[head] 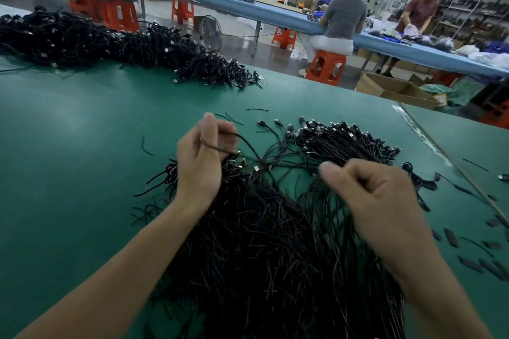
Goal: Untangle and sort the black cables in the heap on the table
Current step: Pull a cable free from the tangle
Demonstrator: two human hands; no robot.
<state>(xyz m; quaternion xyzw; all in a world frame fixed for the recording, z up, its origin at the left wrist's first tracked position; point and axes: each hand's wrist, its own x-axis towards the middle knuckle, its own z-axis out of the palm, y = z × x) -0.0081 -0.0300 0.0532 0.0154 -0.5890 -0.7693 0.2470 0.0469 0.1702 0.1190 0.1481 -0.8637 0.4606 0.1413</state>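
A large heap of black cables (261,242) lies on the green table (82,132) right in front of me. My left hand (202,157) is raised above the heap's left side and grips a single black cable (248,143) looped over its fingers. That cable runs right towards my right hand (369,195), whose curled fingers pinch cable strands over the heap's right side. Beyond it, a sorted bundle of cables (338,137) lies with the plug ends fanned out towards the far edge.
A second, long pile of black cables (124,44) stretches along the far left of the table. Small black sleeves and cable offcuts (468,256) lie scattered at the right, near a taped seam. Two people work at a blue bench beyond, with orange stools around.
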